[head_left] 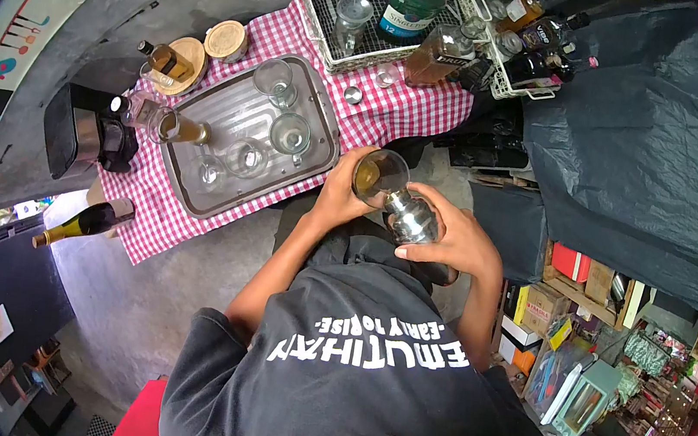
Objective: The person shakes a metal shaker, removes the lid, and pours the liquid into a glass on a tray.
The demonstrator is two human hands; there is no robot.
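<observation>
My left hand (343, 193) is wrapped round a clear glass (378, 176) with some yellowish-brown liquid showing in it. My right hand (456, 235) grips a shiny metal cocktail shaker (412, 217), tilted so that its narrower end meets the rim of the glass. Whether liquid is flowing between them cannot be made out. Both are held in front of my body, just off the near edge of a grey tray (239, 204). On that tray stand several clear glasses, among them a glass mug (290, 134) and a footed glass (274, 82).
A red checked cloth (432, 111) covers the table. A tall glass of brown drink (181, 128) is at the tray's left. Behind are a wire basket (342, 62) with a green bottle (412, 8), and a square bottle (439, 55). A dark bottle (91, 221) stands near the left edge.
</observation>
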